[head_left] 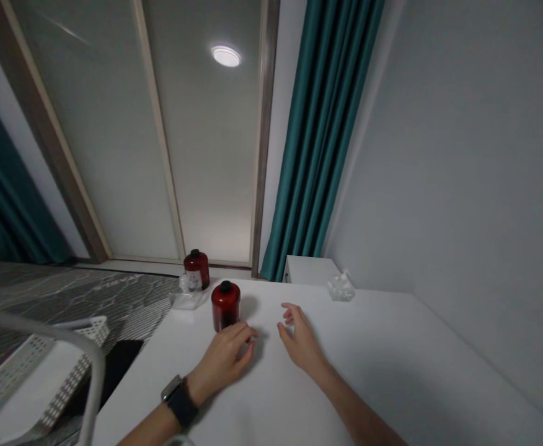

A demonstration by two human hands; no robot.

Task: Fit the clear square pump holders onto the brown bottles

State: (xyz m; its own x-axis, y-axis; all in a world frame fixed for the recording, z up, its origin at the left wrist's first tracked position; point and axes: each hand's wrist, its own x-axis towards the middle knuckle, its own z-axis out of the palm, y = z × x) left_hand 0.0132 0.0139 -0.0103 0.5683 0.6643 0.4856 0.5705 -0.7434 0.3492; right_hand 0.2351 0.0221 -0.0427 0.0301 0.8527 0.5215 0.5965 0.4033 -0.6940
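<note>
My left hand (228, 355), with a dark-banded watch (180, 399) on its wrist, hovers over the white table (271, 409). Its fingers curve loosely away from the thumb and hold nothing. Just beyond it stands a dark red bottle (225, 303) with a black cap; whether the hand touches it I cannot tell. My right hand (301, 339) is open, thumb and fingers apart, with nothing in it. Farther back, a second red bottle (196, 267) with a label stands at the table's left far edge. In front of that lies a clear plastic item (188, 298).
Another clear plastic item (341, 287) lies at the far right of the table. Behind the table stands a white cabinet (310, 269). To the left are a white perforated basket (95, 330) and a curved pale tube (95, 371). A grey wall (476, 186) borders the right side.
</note>
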